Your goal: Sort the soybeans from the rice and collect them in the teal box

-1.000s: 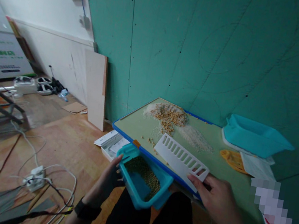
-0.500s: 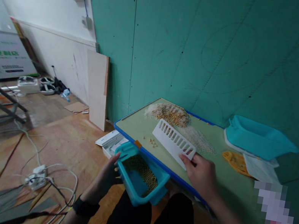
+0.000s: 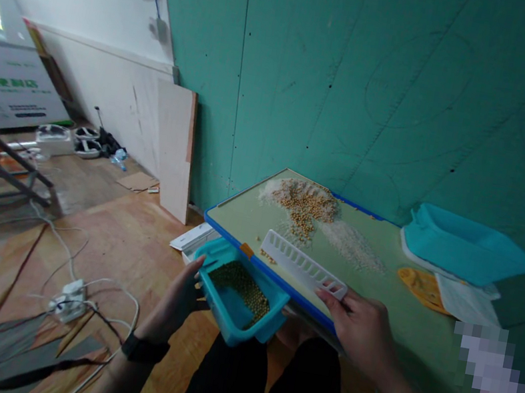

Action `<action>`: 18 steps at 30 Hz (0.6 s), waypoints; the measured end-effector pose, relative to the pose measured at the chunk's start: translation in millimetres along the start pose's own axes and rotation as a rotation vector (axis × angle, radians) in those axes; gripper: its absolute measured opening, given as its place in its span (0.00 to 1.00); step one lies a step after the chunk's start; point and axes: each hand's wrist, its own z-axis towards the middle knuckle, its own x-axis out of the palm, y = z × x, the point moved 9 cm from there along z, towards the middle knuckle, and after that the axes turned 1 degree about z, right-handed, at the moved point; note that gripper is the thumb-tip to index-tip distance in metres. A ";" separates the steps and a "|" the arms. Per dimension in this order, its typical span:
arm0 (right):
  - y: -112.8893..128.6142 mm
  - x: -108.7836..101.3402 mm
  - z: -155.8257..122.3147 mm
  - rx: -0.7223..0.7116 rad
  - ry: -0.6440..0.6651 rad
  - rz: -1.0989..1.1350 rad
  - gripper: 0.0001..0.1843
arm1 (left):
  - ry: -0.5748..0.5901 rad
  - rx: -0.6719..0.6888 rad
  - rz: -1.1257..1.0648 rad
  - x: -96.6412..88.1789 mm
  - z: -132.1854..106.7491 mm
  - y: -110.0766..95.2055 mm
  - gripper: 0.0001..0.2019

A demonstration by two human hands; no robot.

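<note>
My left hand [image 3: 181, 294] grips the left rim of a turquoise plastic bin [image 3: 225, 322], held just below the table's front edge. Small greenish-yellow beans [image 3: 245, 292] lie inside the bin. In my right hand [image 3: 362, 322] is a white slotted plastic strip [image 3: 299, 260], pinched at its right end. The strip is low over the tabletop, along the front edge, and a few yellow beans [image 3: 268, 257] show beside its left end. Behind it spreads a pile of yellow beans [image 3: 304, 207] mixed with white rice-like grains [image 3: 353, 243].
A second turquoise bin [image 3: 471, 247] stands at the table's back right, near an orange cloth-like item [image 3: 421, 289] and a white sheet [image 3: 465, 300]. The green wall [image 3: 281, 91] closes off the back. Cables and a white power strip [image 3: 69, 298] lie on the floor at left.
The white strip has come down and toward me, from beside the pile to the front edge. More yellow beans show in front of the pile. My left hand still holds the bin.
</note>
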 end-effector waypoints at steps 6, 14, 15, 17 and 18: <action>24.7 5.9 -9.2 -0.083 -0.007 0.005 0.15 | 0.000 -0.030 0.030 9.1 -9.3 -1.1 0.28; 11.4 17.9 32.1 -0.047 -0.062 -0.159 0.15 | -0.022 -0.038 0.015 -2.5 -2.3 -3.6 0.28; 12.1 20.0 32.9 -0.055 -0.049 -0.157 0.15 | -0.030 -0.044 0.011 -5.4 -0.8 -3.2 0.27; 15.7 22.8 28.6 -0.073 -0.024 -0.139 0.15 | -0.022 -0.044 0.004 -7.7 0.8 -3.3 0.27; 18.0 23.3 24.2 -0.082 -0.012 -0.126 0.15 | -0.008 -0.038 0.001 -7.1 0.8 -3.7 0.27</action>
